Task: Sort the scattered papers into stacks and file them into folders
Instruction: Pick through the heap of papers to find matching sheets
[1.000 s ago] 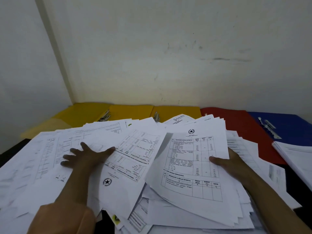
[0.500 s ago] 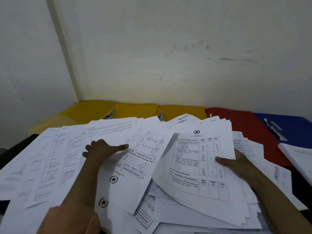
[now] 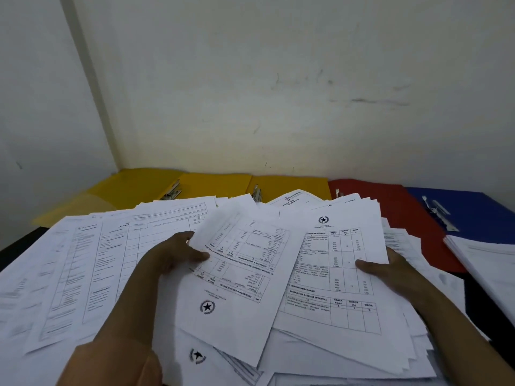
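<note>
White printed papers (image 3: 83, 268) lie scattered across the dark table. My left hand (image 3: 170, 254) pinches the left edge of a single sheet (image 3: 237, 288) with tables and a star emblem, printed upside down to me, lifted above the pile. My right hand (image 3: 390, 270) grips the right edge of a fanned stack of sheets (image 3: 342, 260), thumb on top. Along the wall lie open folders: yellow ones (image 3: 217, 185), a red one (image 3: 401, 213) and a blue one (image 3: 473, 213) with metal fasteners.
A separate neat pile of papers (image 3: 485, 263) sits at the right edge over the blue folder. The white wall corner stands behind the folders. The dark table edge (image 3: 16, 246) shows at far left.
My left hand went from lying flat on the left papers to pinching one sheet and lifting it toward the middle. My right hand still holds its stack.
</note>
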